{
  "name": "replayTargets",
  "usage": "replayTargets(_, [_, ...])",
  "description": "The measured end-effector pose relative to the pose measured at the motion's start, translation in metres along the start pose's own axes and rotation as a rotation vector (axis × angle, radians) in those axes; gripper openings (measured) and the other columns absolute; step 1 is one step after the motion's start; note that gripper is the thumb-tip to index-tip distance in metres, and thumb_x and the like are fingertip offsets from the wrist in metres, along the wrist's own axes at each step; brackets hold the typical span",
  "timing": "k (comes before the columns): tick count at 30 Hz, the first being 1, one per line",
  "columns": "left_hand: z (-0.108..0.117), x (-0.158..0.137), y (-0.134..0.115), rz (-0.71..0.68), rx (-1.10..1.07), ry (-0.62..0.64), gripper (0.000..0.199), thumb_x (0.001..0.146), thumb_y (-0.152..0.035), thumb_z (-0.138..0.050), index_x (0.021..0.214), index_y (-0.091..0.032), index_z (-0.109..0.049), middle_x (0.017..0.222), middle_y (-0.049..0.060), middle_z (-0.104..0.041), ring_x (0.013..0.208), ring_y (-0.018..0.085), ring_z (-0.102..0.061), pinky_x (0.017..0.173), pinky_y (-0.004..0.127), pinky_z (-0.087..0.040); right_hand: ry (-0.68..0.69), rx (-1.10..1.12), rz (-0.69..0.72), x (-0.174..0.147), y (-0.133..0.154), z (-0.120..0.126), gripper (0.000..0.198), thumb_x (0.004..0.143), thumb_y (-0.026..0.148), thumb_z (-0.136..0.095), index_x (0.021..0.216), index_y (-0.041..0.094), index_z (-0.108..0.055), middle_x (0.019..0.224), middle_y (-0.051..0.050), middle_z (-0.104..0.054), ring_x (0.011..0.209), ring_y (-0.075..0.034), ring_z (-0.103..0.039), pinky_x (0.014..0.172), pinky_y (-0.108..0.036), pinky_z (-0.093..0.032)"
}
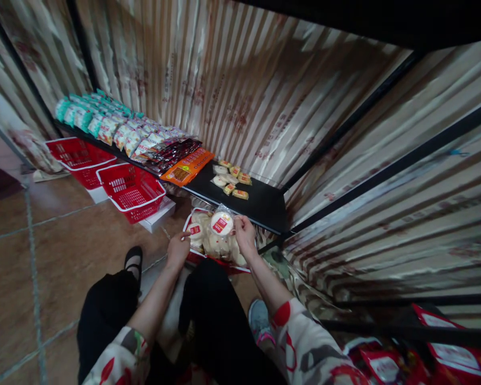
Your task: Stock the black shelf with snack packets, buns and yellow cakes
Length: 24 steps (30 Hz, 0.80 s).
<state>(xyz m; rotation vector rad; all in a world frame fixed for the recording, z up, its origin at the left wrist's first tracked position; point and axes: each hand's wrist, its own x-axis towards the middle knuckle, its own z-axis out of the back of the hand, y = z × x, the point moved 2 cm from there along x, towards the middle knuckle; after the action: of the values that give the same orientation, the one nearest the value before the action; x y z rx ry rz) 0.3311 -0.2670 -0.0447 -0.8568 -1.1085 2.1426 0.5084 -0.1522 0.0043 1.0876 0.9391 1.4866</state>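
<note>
My right hand is closed, pinching the edge of a clear-wrapped round white cake with a red label. This cake is held above a red basket with a white rim, full of similar wrapped cakes. At the basket's left side, my left hand has its fingers closed at the edge of another red-labelled wrapped cake; the fingertips are small and partly hidden. Just beyond the basket, small yellow and white wrapped pieces lie on a low black shelf.
Rows of snack bags and an orange packet fill the shelf's left part. Two red baskets stand on white boxes at the left. Black frame bars and a striped curtain border the shelf. Red packets lie lower right.
</note>
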Motion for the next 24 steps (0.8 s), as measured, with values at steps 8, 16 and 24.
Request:
replayTargets(8, [-0.036, -0.002, 0.003, 0.047, 0.023, 0.041, 0.026, 0.074, -0.012, -0.05, 0.093, -0.016, -0.068, 0.082, 0.005, -0.07, 0.076, 0.016, -0.065, 0.069, 0.024, -0.048, 0.1, -0.016, -0.003, 0.008, 0.009, 0.023, 0.032, 0.075, 0.051, -0.052, 0.079, 0.02, -0.059, 0.06, 0.003, -0.055, 0.05, -0.014, -0.051, 0.044, -0.025, -0.044])
replayTargets(16, [-0.081, 0.007, -0.01, -0.031, 0.084, 0.077, 0.029, 0.074, -0.004, -0.046, 0.094, -0.013, -0.066, 0.107, 0.011, -0.064, 0.103, 0.018, -0.059, 0.089, 0.027, -0.042, -0.043, -0.033, -0.174, 0.001, -0.034, 0.081, 0.037, 0.071, 0.056, -0.056, 0.074, 0.019, -0.057, 0.053, 0.004, -0.052, 0.047, -0.012, -0.046, 0.044, -0.023, -0.038])
replayTargets(24, [-0.1, 0.025, -0.039, -0.143, 0.008, 0.213, 0.024, 0.075, -0.009, -0.047, 0.085, -0.017, -0.066, 0.088, 0.006, -0.068, 0.086, 0.017, -0.063, 0.078, 0.026, -0.045, -0.123, 0.045, -0.225, 0.028, -0.048, 0.083, 0.039, 0.071, 0.056, -0.055, 0.077, 0.018, -0.056, 0.049, 0.006, -0.048, 0.042, -0.011, -0.043, 0.041, -0.022, -0.035])
